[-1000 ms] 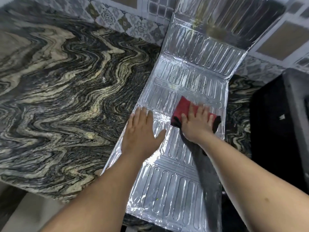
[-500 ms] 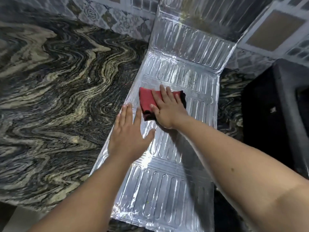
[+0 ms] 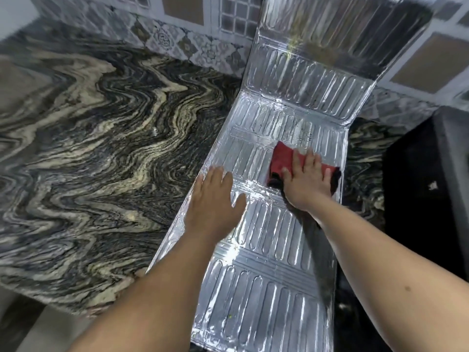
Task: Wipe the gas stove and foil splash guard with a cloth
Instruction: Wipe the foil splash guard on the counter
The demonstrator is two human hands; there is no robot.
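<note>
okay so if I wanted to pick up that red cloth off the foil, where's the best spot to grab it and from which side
Probably the far-left red corner of the cloth. It pokes out bare past the right hand, which lies flat over the rest, and the cloth lies flat on the foil splash guard. Come down from above on the left side and pinch that corner. The left hand is open and nearest.

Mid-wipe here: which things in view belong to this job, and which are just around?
In the job:
red cloth
foil splash guard
right hand pressing the cloth
left hand flat on the foil

Just around:
marble countertop
patterned wall tiles
black object, right edge
</note>
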